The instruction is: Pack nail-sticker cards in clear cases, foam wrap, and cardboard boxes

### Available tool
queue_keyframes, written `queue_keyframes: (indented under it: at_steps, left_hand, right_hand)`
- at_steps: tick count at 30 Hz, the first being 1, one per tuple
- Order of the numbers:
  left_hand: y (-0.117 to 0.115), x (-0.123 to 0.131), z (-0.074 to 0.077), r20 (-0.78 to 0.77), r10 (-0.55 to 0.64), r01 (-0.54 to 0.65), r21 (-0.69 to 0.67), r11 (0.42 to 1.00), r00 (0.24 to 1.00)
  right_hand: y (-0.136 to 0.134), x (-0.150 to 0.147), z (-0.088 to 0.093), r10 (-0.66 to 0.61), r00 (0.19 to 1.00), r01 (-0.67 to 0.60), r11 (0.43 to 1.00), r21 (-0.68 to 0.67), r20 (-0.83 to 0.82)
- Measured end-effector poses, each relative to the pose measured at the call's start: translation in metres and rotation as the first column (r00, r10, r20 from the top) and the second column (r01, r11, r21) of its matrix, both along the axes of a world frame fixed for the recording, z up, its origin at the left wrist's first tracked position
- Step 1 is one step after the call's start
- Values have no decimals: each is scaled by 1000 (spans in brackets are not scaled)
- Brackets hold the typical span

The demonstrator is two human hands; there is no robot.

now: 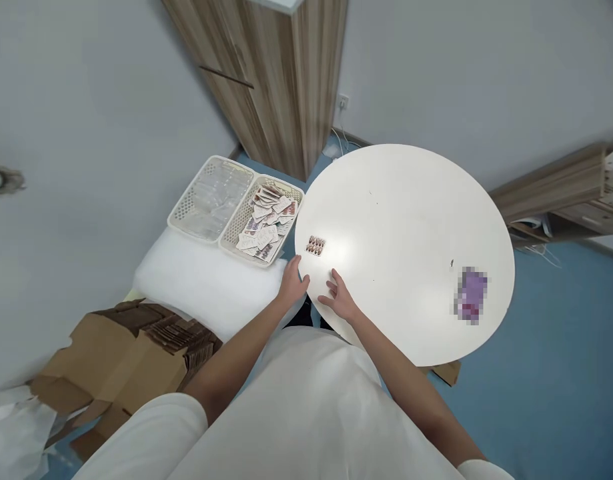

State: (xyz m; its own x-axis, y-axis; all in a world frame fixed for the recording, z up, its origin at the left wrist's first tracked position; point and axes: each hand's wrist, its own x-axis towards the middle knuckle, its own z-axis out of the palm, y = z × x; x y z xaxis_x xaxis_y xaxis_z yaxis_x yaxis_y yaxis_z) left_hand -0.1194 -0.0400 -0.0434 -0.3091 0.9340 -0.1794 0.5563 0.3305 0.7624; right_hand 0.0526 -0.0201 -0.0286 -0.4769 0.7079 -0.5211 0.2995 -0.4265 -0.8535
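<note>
A small card of brown oval pieces [315, 245] lies flat near the left edge of the round white table [411, 213]. Just below it, at the table's rim, is my left hand [293, 283], fingers apart and holding nothing. My right hand [339, 297] hovers over or rests on the near part of the table, its fingers spread and nothing in them. To the left, a cream basket [226, 244] holds a loose pile of similar printed cards [266, 223]. Beside it, another basket [179, 212] contains clear plastic pieces [213, 193].
White padded material [196, 273] lies under the baskets. Cardboard boxes [106, 360] are stacked at the lower left. A blurred purple object [471, 295] is on the table's right side. A wooden cabinet [281, 80] stands behind, and a shelf unit [556, 183] is at the right.
</note>
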Motion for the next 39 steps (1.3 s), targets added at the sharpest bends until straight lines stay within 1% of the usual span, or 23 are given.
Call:
queue_keyframes:
  at_steps: [4, 9, 13, 17, 20, 22, 27, 31, 33, 35, 39]
  left_hand:
    - [-36, 22, 3, 7, 51, -51, -25, 998, 999]
    - [-72, 41, 10, 42, 70, -67, -70, 995, 997]
    - [-90, 42, 22, 113, 91, -78, -112, 991, 989]
    - [-102, 34, 38, 181, 142, -117, -142, 983, 973]
    - [-113, 22, 48, 205, 156, -128, -144, 981, 966]
    - [-124, 12, 51, 208, 172, -147, -129, 981, 963]
    - [-156, -23, 49, 228, 256, -242, -88, 966, 940]
    - [-173, -55, 47, 231, 340, -336, -59, 940, 912]
    - [-176, -72, 49, 220, 359, -360, -38, 932, 907]
    - [-175, -87, 52, 211, 350, -351, -31, 936, 913]
    - [-163, -114, 60, 186, 310, -309, -34, 950, 932]
  right_hand:
    - [-10, 22, 5, -25, 1000, 25, 1000, -8, -11]
    - [-23, 33, 5, -7, 999, 6, 1000, 25, 37]
    - [-34, 33, 1, 26, 996, -33, 996, 83, 87]
    - [-42, 23, -8, 81, 994, -89, 990, 107, 74]
    - [-46, 7, -11, 134, 988, -143, 980, 139, 75]
    - [-48, -9, -10, 168, 983, -179, 969, 169, 77]
    - [-52, -60, 0, 253, 966, -256, 935, 245, 47]
    - [-52, -99, 9, 327, 943, -330, 893, 306, 63]
    - [-51, -114, 13, 349, 933, -357, 878, 319, 84]
    - [-48, -127, 18, 381, 919, -393, 863, 316, 103]
    - [-36, -146, 27, 444, 888, -458, 825, 331, 121]
